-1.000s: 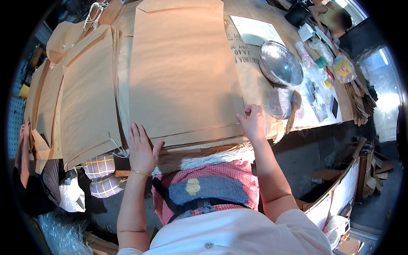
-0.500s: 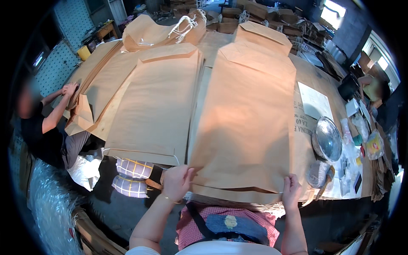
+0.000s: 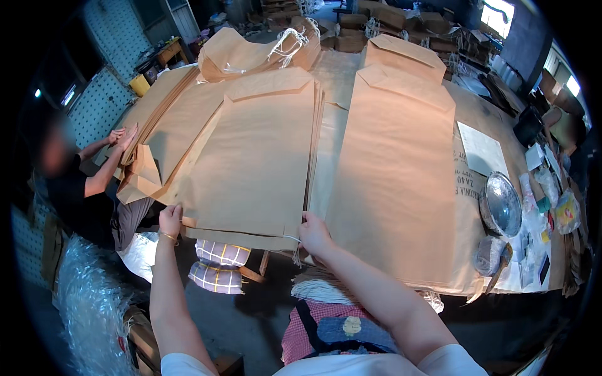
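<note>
A pile of large brown paper bags (image 3: pixel 260 156) lies on the work table in front of me, left of the middle. At its near left corner my left hand (image 3: pixel 170 221) has fingers closed on the edge of the top bag. My right hand (image 3: pixel 315 234) pinches the near right corner, beside a short white cord. The bag's near edge is slightly raised between my hands. Just right of it, a second paper bag (image 3: pixel 396 182) lies flat with its folded end pointing away, untouched.
A metal bowl (image 3: pixel 500 204) and a brush (image 3: pixel 500 268) are on the right of the table, near a white sheet (image 3: pixel 480 148). A curved bag stack (image 3: pixel 251 56) with white cords is at the back. A co-worker (image 3: pixel 75 169) sits at left; checked cushions (image 3: pixel 219 266) are below the near edge.
Both my hands have let go of the right-hand bag's near corners and moved left to the other pile. The right-hand bag's near edge now lies flat. The co-worker's hands have opened.
</note>
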Tool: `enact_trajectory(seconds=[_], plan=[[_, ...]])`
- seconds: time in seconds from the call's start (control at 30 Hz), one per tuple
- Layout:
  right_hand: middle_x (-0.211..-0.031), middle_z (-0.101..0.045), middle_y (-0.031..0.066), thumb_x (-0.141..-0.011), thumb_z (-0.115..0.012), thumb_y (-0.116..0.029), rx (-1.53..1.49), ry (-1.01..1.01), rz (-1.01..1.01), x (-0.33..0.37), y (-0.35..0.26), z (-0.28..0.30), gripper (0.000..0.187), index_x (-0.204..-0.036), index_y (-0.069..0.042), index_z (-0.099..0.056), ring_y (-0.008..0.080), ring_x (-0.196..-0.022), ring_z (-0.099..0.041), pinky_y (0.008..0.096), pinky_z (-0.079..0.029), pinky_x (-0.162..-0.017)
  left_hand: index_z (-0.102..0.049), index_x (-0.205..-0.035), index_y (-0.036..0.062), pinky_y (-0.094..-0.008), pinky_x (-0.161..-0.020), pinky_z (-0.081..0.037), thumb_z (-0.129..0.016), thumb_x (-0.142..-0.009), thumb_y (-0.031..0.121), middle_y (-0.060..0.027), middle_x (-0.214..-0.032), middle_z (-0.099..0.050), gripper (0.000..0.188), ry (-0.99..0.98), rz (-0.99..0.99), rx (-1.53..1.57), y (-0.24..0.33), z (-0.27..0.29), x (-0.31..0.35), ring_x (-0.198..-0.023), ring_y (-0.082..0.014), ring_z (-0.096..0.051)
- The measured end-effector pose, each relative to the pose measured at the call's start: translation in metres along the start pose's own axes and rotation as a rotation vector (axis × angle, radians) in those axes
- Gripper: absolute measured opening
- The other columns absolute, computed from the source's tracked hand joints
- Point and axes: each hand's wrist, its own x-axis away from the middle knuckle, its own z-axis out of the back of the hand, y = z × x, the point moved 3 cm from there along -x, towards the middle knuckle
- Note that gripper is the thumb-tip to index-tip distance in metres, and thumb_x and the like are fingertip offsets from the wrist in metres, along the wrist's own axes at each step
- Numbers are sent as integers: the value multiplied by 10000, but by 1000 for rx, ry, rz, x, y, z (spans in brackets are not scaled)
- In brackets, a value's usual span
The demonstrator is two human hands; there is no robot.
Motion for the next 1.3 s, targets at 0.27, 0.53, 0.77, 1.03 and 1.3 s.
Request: enact_trajectory(seconds=[0.27,0.53,0.77,1.03,1.3], plan=[[-1040,-636,138,-866,-600,-178,590,-330,434,172,-7,166,261,-1075,-24,-625,235,-946,-618,351,-487,-832,-598,-980,-24,-347,-647,-475,-601,-851,149,-149,-776,-604,216,258,-46,-315,37,3,34,-684,-227,-581],[-921,-516,142,-800,-523,15,1639,742,-182,307,69,398,493,-1268,-139,-507,321,-832,-584,405,-482,-692,-606,-790,74,-382,-636,-453,-635,-680,-1,-98,-771,-581,136,-428,-813,145,278,-134,259,-730,-282,-573],[-887,-600,127,-811,-623,-12,1382,797,233,320,70,401,304,-1114,-37,-599,298,-720,-594,354,-491,-657,-633,-853,125,-356,-701,-479,-546,-752,128,-60,-834,-582,133,-858,-939,-12,290,-231,327,-826,-244,-584],[-663,-579,17,-833,-628,-42,136,909,522,276,23,269,42,-815,-5,-635,55,-525,-497,202,-390,-464,-620,-872,71,-331,-635,-494,-548,-737,135,-83,-788,-604,165,-714,-847,-85,280,-208,328,-759,-233,-615],[-770,-654,8,-816,-658,-39,-96,530,490,163,-12,135,29,-826,-12,-659,81,-690,-611,235,-497,-630,-615,-850,-10,-345,-721,-449,-574,-714,73,-158,-1146,-572,165,-193,-814,-200,325,-137,292,-870,-265,-554]])
